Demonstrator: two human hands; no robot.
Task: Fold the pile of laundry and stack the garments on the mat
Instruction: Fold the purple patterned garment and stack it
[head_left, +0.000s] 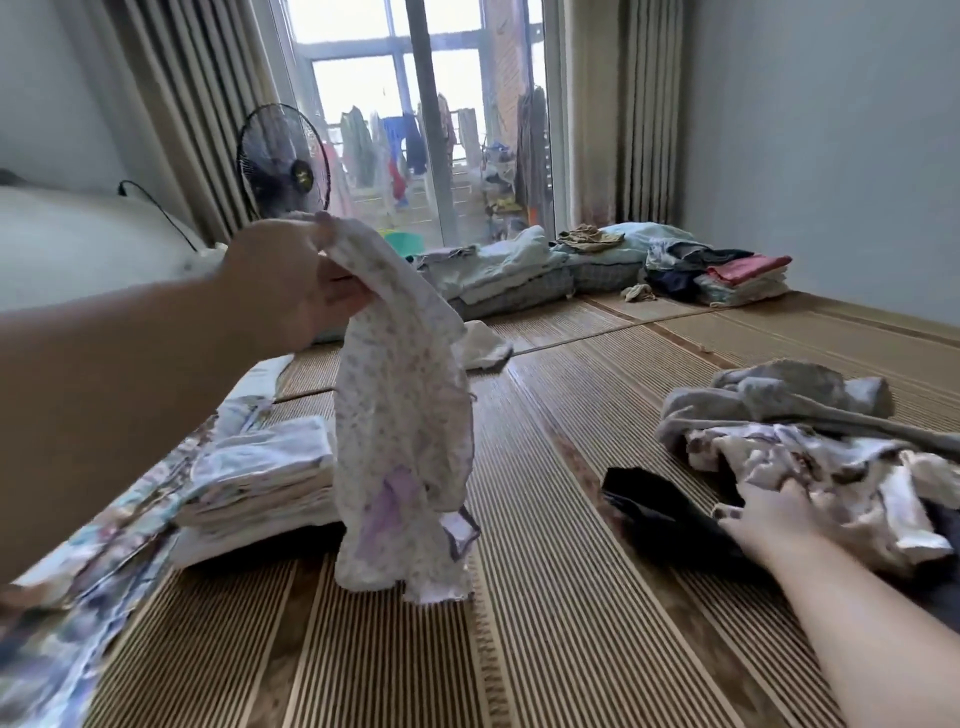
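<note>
Two hands: both bare, forearms running off the frame edges.
Patterned cloth (78, 597): bottom left, blurry and cut off by the edge, can't tell what garment it is.
Folded stack (260, 478): pale pieces lying flat on the mat (545, 623), left side, partly behind the hanging garment.
Left hand (291, 280): raised, thumb and fingers pinching the top of the floral garment (400, 441), fingertips buried in fabric.
Floral garment: hangs crumpled just beside the stack, lower end looks like it reaches the mat.
Dark garment (654, 509): on the mat, running under the right wrist.
Right hand (769, 519): fingers fairly straight and spread, resting on the laundry pile (805, 441), tips blur into printed cloth.
Laundry pile: unfolded heap on the mat, grey piece on top, cut off at the right edge.
</note>
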